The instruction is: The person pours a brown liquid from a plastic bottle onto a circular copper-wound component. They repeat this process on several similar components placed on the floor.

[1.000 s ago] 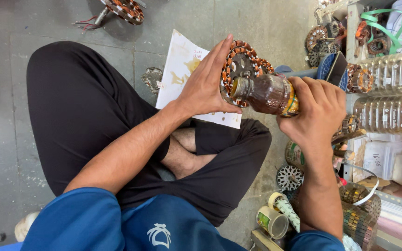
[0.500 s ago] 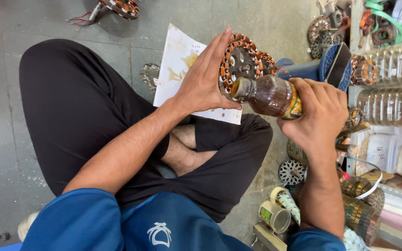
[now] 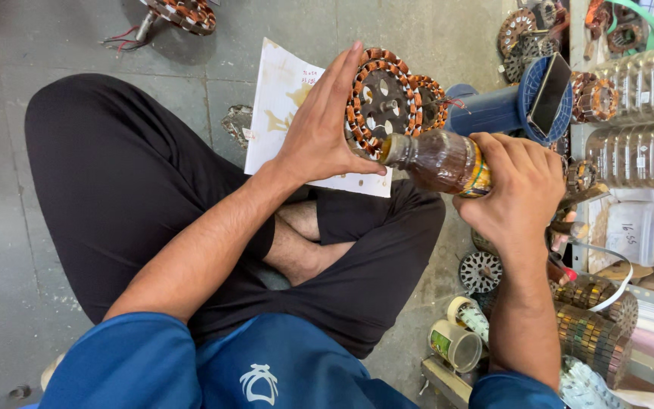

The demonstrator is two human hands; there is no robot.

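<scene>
Both hands are closed: left [image 3: 319, 132] grips a copper-wound stator [image 3: 382, 102], right [image 3: 516, 189] a brown bottle [image 3: 437, 160], over paper [image 3: 281, 98].

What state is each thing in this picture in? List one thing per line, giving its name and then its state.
left hand: holding the stator
stator: tilted on edge, copper coils exposed
right hand: gripping the bottle
bottle: tipped sideways, mouth at the stator
paper sheet: flat on floor, stained

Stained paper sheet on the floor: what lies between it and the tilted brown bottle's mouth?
In the head view, the copper-wound stator, held on edge by the left hand, sits between the paper sheet and the brown bottle in the right hand. The bottle's mouth is right at its rim.
</scene>
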